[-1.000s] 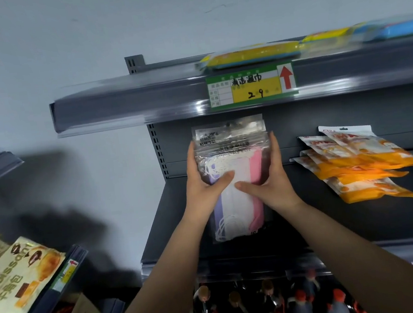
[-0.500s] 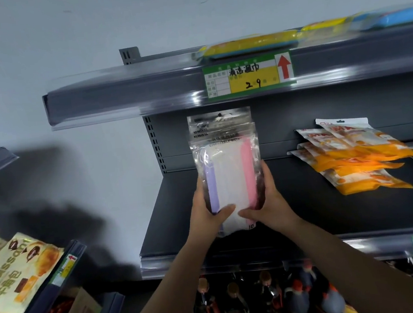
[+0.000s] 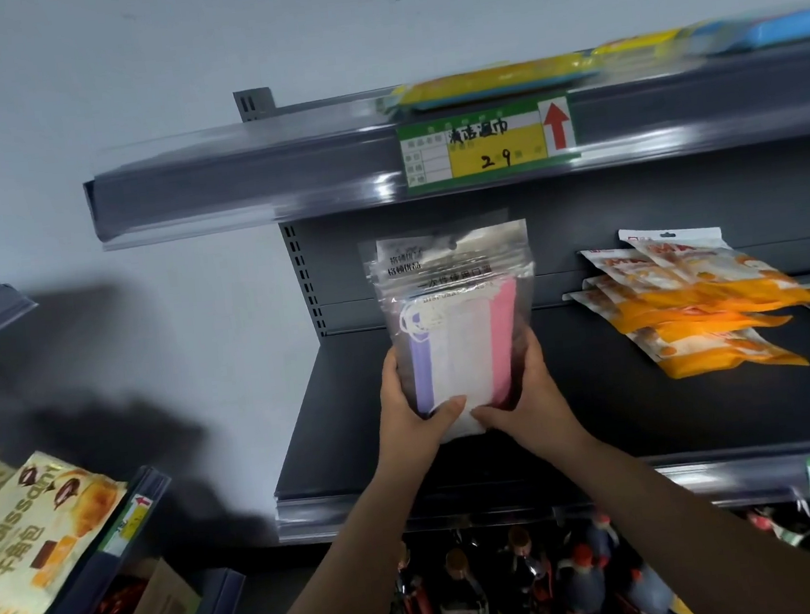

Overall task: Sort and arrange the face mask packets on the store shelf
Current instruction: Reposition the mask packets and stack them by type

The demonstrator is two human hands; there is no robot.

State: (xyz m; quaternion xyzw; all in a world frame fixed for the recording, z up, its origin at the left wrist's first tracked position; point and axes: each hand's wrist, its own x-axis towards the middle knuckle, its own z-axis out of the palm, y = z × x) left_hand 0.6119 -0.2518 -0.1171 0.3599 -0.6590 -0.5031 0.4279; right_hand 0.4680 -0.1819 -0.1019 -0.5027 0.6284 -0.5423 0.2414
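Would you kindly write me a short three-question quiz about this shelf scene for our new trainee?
1. True or false: both hands hold the clear mask packets.
2. What lies on the same shelf, to the right of the mask packets?
A. bottles
B. orange packets
C. croissant bags
3. Fill in: the price label on the upper shelf carries a red ____ pointing up.

Key:
1. True: the left hand and right hand grip the stack near its bottom.
2. B, the orange packets.
3. Arrow.
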